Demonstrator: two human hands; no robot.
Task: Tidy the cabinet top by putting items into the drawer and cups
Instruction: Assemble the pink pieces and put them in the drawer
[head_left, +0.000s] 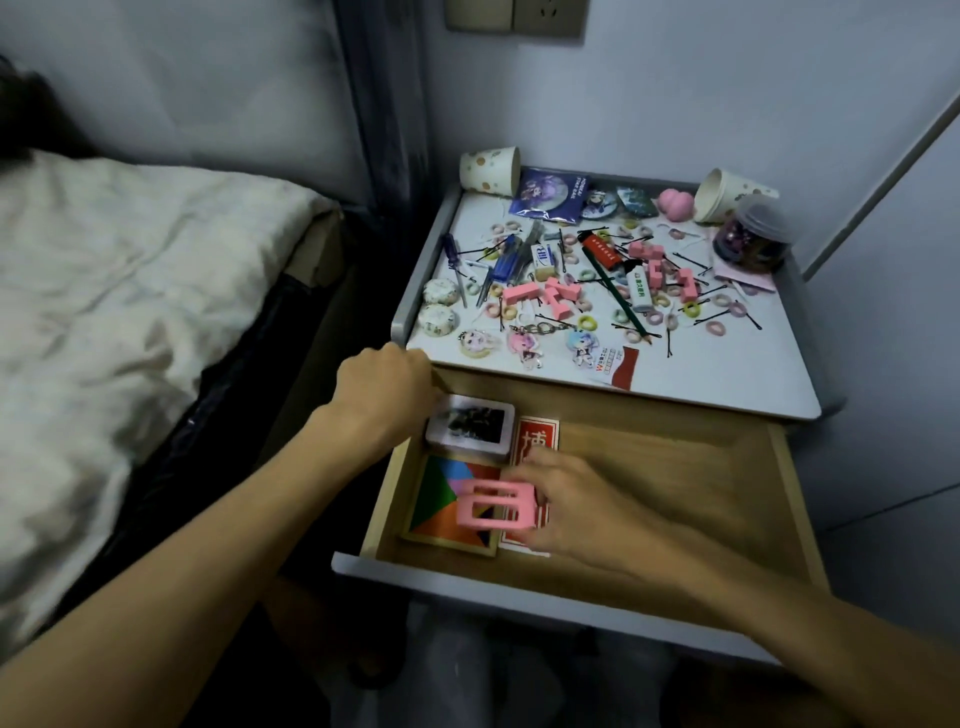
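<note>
White cabinet top (727, 364) cluttered; drawer (675, 499) open; right hand (576, 501) holds pink frame (491, 508)

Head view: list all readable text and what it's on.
"HONKAI STAR RAIL": blue packet.
Looks like "埔", partly covered: red card in the drawer.
Too small or blurred: blue logo on white eraser, print on red-and-black tube, green print on white stick, print on red-and-white slip.

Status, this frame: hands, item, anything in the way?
Right hand holds pink frame over open drawer. Left hand at cabinet corner, grip unclear. Tangram directly beneath frame.
</note>
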